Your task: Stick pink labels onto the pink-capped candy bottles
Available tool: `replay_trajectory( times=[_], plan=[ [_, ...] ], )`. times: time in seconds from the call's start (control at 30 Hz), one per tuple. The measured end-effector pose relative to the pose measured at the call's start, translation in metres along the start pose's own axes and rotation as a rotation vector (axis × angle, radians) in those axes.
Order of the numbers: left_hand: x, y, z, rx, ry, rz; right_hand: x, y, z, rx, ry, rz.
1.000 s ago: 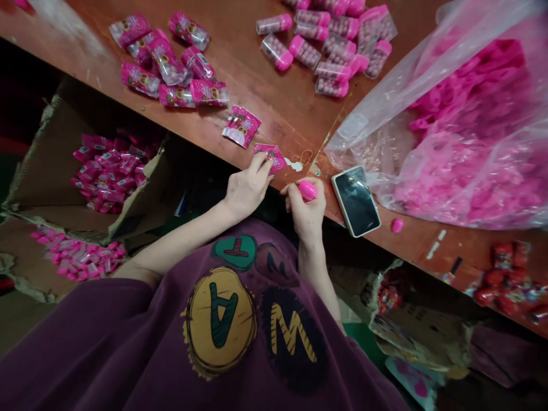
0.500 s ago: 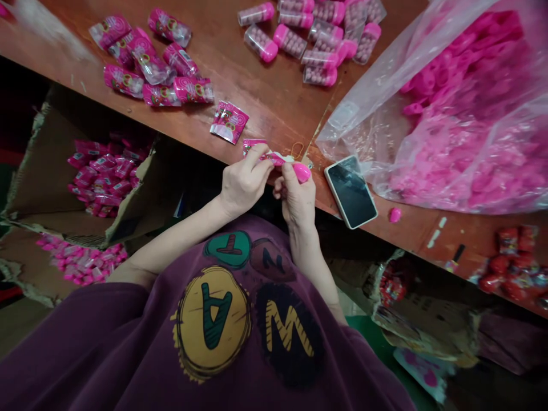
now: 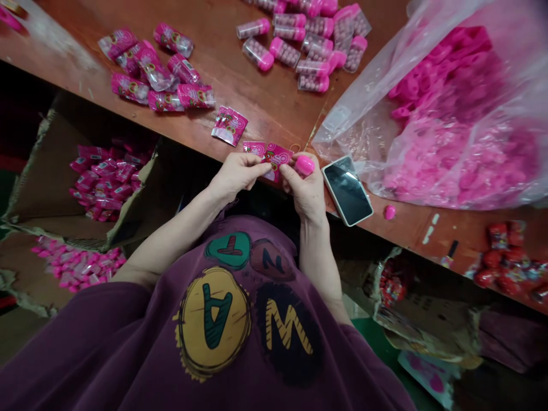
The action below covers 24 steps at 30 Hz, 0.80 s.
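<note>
Between both hands at the table edge is a pink printed wrapper sleeve (image 3: 276,155), spread flat with its print showing. My left hand (image 3: 237,176) is closed, pinching the left side of the sleeve between thumb and fingers. My right hand (image 3: 309,193) is closed round a pink-capped tube (image 3: 305,165), cap outward, and its thumb touches the sleeve's right side. Most of the tube's body is hidden in the palm. Just beyond the left hand lies another flat sleeve (image 3: 253,148), and a small stack of sleeves (image 3: 229,124) rests further up.
Wrapped tubes (image 3: 158,74) lie upper left, unwrapped bead-filled tubes (image 3: 285,52) at the top. A phone (image 3: 349,191) sits right of my hands, before a plastic bag of pink parts (image 3: 454,137). Below the edge, a cardboard box (image 3: 43,171) holds wrapped pieces. Red packets (image 3: 507,257) lie far right.
The sleeve, earlier narrow and edge-on between my fingers, now faces up flat. My right hand has moved slightly right and up with the tube; my left hand has shifted a little left.
</note>
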<state>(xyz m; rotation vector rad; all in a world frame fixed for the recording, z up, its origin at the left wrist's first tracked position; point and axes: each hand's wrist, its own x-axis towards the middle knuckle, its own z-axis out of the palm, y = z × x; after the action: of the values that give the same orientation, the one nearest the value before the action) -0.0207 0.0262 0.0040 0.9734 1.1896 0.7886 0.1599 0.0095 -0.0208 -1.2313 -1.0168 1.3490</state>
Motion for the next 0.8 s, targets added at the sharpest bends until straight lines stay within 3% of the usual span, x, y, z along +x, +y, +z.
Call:
replay_trajectory(
  times=[0.27, 0.5, 0.63, 0.8],
  plan=[
    [0.000, -0.014, 0.019, -0.312, 0.106, -0.073, 0.002, 0.014, 0.016, -0.022, 0.111, -0.142],
    [-0.002, 0.001, 0.011, -0.379, -0.014, -0.192, 0.005, 0.013, 0.000, -0.132, 0.009, -0.213],
    [-0.001, 0.004, 0.010, -0.372, 0.040, -0.179, 0.008, 0.010, -0.005, -0.078, -0.050, -0.107],
    [0.001, 0.002, 0.011, -0.442, 0.218, -0.181, -0.007, 0.005, -0.001, 0.148, -0.038, 0.087]
  ],
)
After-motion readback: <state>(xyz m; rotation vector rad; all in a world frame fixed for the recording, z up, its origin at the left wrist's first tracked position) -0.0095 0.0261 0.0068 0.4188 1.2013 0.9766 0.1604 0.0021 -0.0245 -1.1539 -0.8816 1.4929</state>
